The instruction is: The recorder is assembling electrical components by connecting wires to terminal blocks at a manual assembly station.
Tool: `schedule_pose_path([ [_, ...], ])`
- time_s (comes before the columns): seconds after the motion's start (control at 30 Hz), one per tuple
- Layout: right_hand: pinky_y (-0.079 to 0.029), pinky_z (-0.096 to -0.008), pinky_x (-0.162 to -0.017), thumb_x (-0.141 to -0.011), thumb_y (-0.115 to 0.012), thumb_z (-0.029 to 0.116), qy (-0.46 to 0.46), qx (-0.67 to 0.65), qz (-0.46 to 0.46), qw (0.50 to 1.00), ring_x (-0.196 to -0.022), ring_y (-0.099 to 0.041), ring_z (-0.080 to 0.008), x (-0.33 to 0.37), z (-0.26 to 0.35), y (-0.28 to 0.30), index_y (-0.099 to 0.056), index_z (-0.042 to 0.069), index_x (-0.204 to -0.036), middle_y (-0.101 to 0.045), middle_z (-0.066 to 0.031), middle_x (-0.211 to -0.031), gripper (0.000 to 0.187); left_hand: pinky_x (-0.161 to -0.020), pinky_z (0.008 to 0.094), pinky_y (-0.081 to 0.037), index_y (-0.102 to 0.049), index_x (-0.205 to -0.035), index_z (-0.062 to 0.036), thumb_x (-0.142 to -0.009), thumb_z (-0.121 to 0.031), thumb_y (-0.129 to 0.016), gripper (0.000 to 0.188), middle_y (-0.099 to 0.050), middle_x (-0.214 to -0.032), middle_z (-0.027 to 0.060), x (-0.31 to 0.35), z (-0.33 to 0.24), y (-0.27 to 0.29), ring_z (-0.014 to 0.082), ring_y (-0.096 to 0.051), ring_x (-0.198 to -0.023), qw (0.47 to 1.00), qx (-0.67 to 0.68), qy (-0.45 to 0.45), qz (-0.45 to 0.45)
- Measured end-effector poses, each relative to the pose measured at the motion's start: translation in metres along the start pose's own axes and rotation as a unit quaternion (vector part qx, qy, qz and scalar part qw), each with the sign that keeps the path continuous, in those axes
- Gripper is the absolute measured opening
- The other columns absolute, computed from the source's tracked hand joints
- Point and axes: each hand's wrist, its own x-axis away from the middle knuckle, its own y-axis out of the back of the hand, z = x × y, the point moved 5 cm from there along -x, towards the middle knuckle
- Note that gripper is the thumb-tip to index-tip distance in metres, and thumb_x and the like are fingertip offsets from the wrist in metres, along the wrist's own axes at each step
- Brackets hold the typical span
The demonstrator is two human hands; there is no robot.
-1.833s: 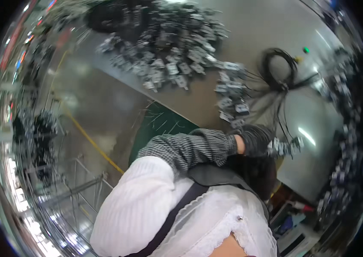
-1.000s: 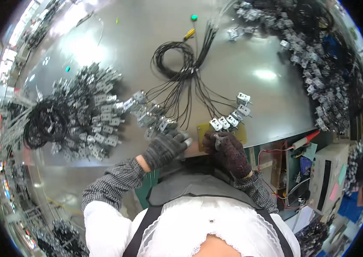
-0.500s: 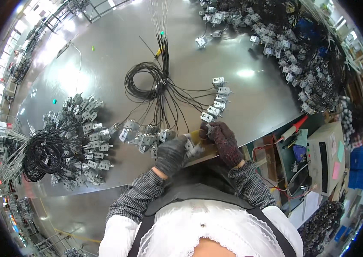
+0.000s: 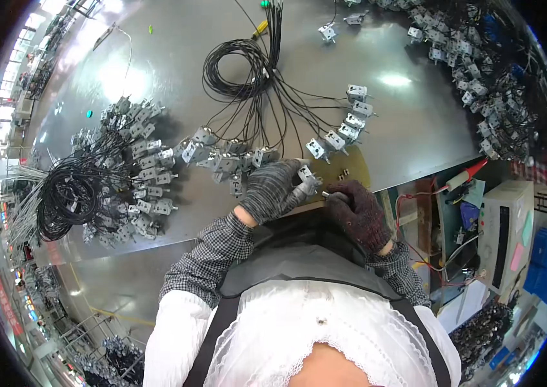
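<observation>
My left hand (image 4: 272, 190), in a grey striped glove, is closed on a small silver metal switch-like box (image 4: 306, 174) near the table's front edge. My right hand (image 4: 358, 214), in a dark maroon glove, pinches a small pale piece (image 4: 326, 193) just right of that box; its kind is too small to tell. Between and beyond my hands lies a yellowish mat (image 4: 357, 169) with several tiny brass-coloured parts (image 4: 343, 174) on it. A coiled black cable bundle (image 4: 238, 69) lies farther off, its wires fanning out to similar metal boxes (image 4: 335, 140) in a curved row.
To the left, another cable bundle (image 4: 70, 205) lies with many metal boxes (image 4: 151, 174). A large heap of boxes and wires (image 4: 473, 84) covers the far right. A red-and-white tool (image 4: 466, 175) and a beige machine (image 4: 506, 238) stand right of the table edge.
My right hand has drawn back from the row of boxes and now pinches a small piece beside my left hand, uncovering the yellowish mat. The whole view has shifted.
</observation>
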Motion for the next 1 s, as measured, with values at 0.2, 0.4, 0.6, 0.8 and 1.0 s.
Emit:
schedule_pose_path([
  [0.2, -0.056, -0.0413, -0.084, -0.095, -0.076, 0.019, 0.031, 0.021, -0.024, 0.999, -0.096, -0.071, -0.0311, -0.002, 0.019, -0.009, -0.068, 0.004, -0.118, -0.069, -0.0177, -0.105, 0.028, -0.075, 0.0432, -0.057, -0.070, -0.122, -0.0010, -0.103, -0.032, -0.066, 0.036, -0.072, -0.090, 0.0169, -0.007, 0.012, -0.007, 0.0312, -0.072, -0.082, 0.999, 0.025, 0.036, 0.027],
  [0.4, -0.056, -0.0417, -0.081, -0.090, -0.079, 0.012, 0.039, 0.060, -0.062, 0.995, -0.094, -0.071, -0.0299, -0.001, 0.015, -0.026, -0.068, 0.003, -0.117, -0.070, -0.0169, -0.104, 0.031, -0.071, 0.0437, -0.055, -0.072, -0.107, -0.0041, -0.101, -0.045, -0.069, 0.041, -0.072, -0.081, 0.0143, -0.011, 0.018, -0.003, 0.0314, -0.071, -0.076, 0.998, 0.049, 0.018, -0.028],
  [0.6, -0.057, -0.0414, -0.081, -0.100, -0.072, 0.024, -0.010, -0.071, -0.022, 0.997, -0.093, -0.072, -0.0314, 0.008, 0.000, -0.042, -0.065, 0.002, -0.122, -0.071, -0.0215, -0.104, 0.032, -0.073, 0.0420, -0.058, -0.073, -0.118, -0.0038, -0.099, -0.048, -0.070, 0.048, -0.074, -0.085, 0.0121, -0.011, 0.017, -0.002, 0.0296, -0.074, -0.080, 0.998, 0.055, 0.004, 0.015],
  [0.8, -0.054, -0.0366, -0.071, -0.106, -0.064, 0.039, -0.199, -0.357, 0.011, 0.913, -0.082, -0.064, -0.0182, 0.007, 0.006, -0.050, -0.065, 0.007, -0.128, -0.070, -0.0090, -0.108, 0.039, -0.075, 0.0427, -0.057, -0.073, -0.119, -0.0040, -0.099, -0.048, -0.070, 0.048, -0.074, -0.087, 0.0134, -0.006, 0.023, -0.007, 0.0306, -0.074, -0.081, 0.998, 0.052, 0.017, 0.017],
  [1.0, -0.046, -0.0300, -0.062, -0.111, -0.050, 0.052, -0.310, -0.724, 0.155, 0.596, -0.067, -0.052, -0.0134, 0.030, -0.027, -0.073, -0.057, 0.012, -0.132, -0.067, -0.0044, -0.100, 0.046, -0.079, 0.0416, -0.059, -0.072, -0.124, -0.0030, -0.097, -0.034, -0.076, 0.042, -0.074, -0.093, 0.0154, -0.008, 0.016, -0.008, 0.0299, -0.074, -0.088, 0.999, 0.051, 0.014, 0.011],
])
